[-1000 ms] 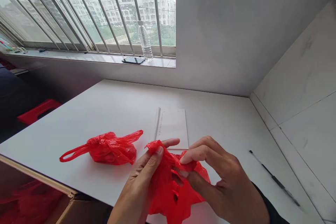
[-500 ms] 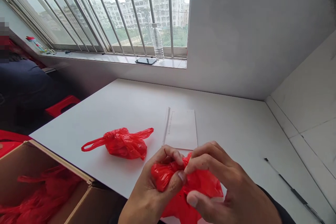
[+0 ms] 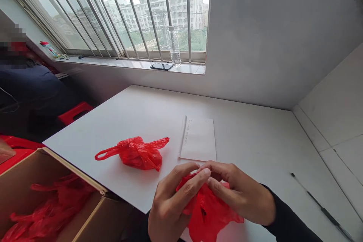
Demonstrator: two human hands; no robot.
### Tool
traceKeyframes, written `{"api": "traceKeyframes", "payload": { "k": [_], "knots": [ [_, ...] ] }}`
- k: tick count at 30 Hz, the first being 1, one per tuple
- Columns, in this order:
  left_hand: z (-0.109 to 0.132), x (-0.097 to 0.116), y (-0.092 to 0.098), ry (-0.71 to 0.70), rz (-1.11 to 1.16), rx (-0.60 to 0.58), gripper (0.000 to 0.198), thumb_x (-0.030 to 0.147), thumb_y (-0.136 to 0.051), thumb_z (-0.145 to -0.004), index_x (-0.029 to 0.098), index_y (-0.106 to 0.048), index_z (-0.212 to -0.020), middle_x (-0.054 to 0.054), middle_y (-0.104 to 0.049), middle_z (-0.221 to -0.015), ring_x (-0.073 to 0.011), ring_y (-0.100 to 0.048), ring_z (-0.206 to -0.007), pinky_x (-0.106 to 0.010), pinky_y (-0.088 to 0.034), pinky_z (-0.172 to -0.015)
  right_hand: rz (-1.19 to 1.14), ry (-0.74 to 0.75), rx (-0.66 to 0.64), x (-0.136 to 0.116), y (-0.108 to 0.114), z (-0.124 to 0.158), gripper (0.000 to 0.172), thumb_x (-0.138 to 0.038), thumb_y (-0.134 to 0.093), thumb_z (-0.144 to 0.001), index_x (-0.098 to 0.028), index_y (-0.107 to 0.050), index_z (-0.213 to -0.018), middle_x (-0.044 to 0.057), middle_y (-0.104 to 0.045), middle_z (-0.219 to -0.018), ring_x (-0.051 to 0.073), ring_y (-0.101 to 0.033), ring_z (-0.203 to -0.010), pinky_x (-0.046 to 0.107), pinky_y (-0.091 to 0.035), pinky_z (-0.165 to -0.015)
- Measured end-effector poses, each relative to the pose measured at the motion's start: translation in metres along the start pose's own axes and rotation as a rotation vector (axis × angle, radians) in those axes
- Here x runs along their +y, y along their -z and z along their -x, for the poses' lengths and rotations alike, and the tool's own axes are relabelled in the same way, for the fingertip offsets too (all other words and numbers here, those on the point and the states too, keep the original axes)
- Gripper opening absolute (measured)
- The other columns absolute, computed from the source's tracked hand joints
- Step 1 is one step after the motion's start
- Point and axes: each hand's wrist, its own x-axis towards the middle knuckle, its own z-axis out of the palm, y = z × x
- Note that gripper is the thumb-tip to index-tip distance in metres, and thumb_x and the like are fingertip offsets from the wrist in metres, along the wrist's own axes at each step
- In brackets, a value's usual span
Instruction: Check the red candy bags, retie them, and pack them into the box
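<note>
Close to me, over the table's front edge, both hands are closed around the upper part of a thin red plastic bag. My left hand wraps its left side, fingers bent over the bunched top. My right hand pinches the top from the other side, and the fingertips of both hands meet there. What the fingers do inside the bunch is hidden. The bag's loose lower part hangs below the hands. Left of them a second red plastic bag lies knotted on the white table, its handle loops sticking out.
A cardboard box at lower left holds more red plastic bags. Behind my hands lies a white paper pad. A thin black-and-silver rod lies at right. On the windowsill stand a bottle and a phone. A person sits at left.
My right hand has turned and closed in on the bag's top, its thumb and fingers now together. My left hand has rolled over the bunch. The view has shifted slightly.
</note>
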Motion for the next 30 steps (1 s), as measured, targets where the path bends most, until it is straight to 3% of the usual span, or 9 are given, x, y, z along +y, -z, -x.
{"api": "traceKeyframes", "payload": {
  "k": [5,9,13,16,18,22,25,27,30],
  "knots": [
    [0.001,-0.001,0.003,0.079,-0.004,-0.085,0.065,0.007,-0.054,-0.091,0.040,-0.045,-0.147,-0.006,-0.060,-0.132,-0.0213,-0.061,-0.118,-0.028,-0.052,-0.094,0.037,0.006,0.072,0.000,-0.002,0.000,0.015,-0.027,-0.048,-0.097,-0.020,-0.057,-0.087,-0.001,-0.060,-0.079,0.013,-0.055,-0.072,0.025,-0.047,-0.068],
    [0.013,-0.007,0.003,0.156,-0.036,-0.173,0.066,0.009,-0.046,-0.096,0.036,-0.031,-0.155,-0.006,-0.047,-0.151,-0.0224,-0.046,-0.137,-0.031,-0.040,-0.111,0.122,-0.074,0.163,0.000,0.001,0.001,0.014,-0.023,-0.044,-0.095,-0.021,-0.050,-0.082,-0.004,-0.053,-0.075,0.011,-0.046,-0.064,0.024,-0.039,-0.058],
    [0.037,-0.022,0.010,0.272,-0.056,-0.105,0.061,0.012,-0.043,-0.099,0.039,-0.031,-0.153,-0.002,-0.047,-0.150,-0.0197,-0.041,-0.139,-0.032,-0.032,-0.115,0.269,-0.190,0.278,0.012,0.020,-0.001,0.017,-0.025,-0.041,-0.094,-0.022,-0.045,-0.078,-0.005,-0.046,-0.068,0.011,-0.035,-0.058,0.025,-0.030,-0.052],
    [0.050,-0.028,0.019,0.528,-0.036,0.054,0.045,0.026,-0.046,-0.100,0.036,-0.050,-0.144,-0.003,-0.055,-0.135,-0.0197,-0.053,-0.120,-0.029,-0.038,-0.103,0.315,-0.245,0.327,0.020,0.033,-0.002,0.019,-0.027,-0.041,-0.094,-0.023,-0.043,-0.075,-0.005,-0.046,-0.068,0.013,-0.036,-0.059,0.027,-0.029,-0.053],
    [0.053,-0.025,0.022,0.745,0.023,0.157,0.038,0.038,-0.050,-0.098,0.030,-0.063,-0.133,-0.002,-0.062,-0.105,-0.0181,-0.057,-0.095,-0.027,-0.041,-0.090,0.256,-0.232,0.320,0.018,0.031,-0.002,0.020,-0.028,-0.041,-0.096,-0.023,-0.045,-0.077,-0.002,-0.054,-0.076,0.014,-0.045,-0.066,0.028,-0.032,-0.056],
    [0.054,-0.014,0.015,0.970,0.287,0.208,0.050,0.057,-0.055,-0.090,0.020,-0.071,-0.122,0.004,-0.047,-0.061,-0.0148,-0.044,-0.060,-0.028,-0.040,-0.062,-0.205,-0.087,0.234,0.005,0.010,-0.001,0.020,-0.034,-0.042,-0.100,-0.022,-0.050,-0.086,0.006,-0.064,-0.112,0.020,-0.059,-0.098,0.034,-0.047,-0.080],
    [0.055,-0.016,0.016,0.998,0.341,0.179,0.053,0.060,-0.057,-0.087,0.017,-0.073,-0.115,0.003,-0.051,-0.059,-0.0147,-0.045,-0.057,-0.027,-0.040,-0.057,-0.527,-0.077,0.150,0.006,-0.003,-0.001,0.023,-0.041,-0.038,-0.103,-0.023,-0.047,-0.092,0.004,-0.063,-0.089,0.017,-0.059,-0.076,0.035,-0.050,-0.075],
    [0.056,-0.023,0.024,1.041,0.350,0.210,0.045,0.056,-0.066,-0.083,0.017,-0.076,-0.103,0.002,-0.054,-0.058,-0.0141,-0.045,-0.057,-0.025,-0.040,-0.057,-0.550,-0.109,0.163,0.012,-0.004,-0.001,0.026,-0.045,-0.038,-0.103,-0.024,-0.046,-0.089,-0.003,-0.051,-0.071,0.015,-0.049,-0.063,0.032,-0.048,-0.066],
    [0.060,-0.031,0.035,1.142,0.453,0.244,0.037,0.051,-0.074,-0.078,0.016,-0.069,-0.066,0.001,-0.053,-0.052,-0.0113,-0.044,-0.049,-0.023,-0.037,-0.049,-0.455,-0.164,0.206,0.022,0.000,-0.002,0.030,-0.046,-0.040,-0.102,-0.024,-0.046,-0.084,-0.005,-0.042,-0.066,0.014,-0.041,-0.061,0.030,-0.045,-0.064]
  ]
}}
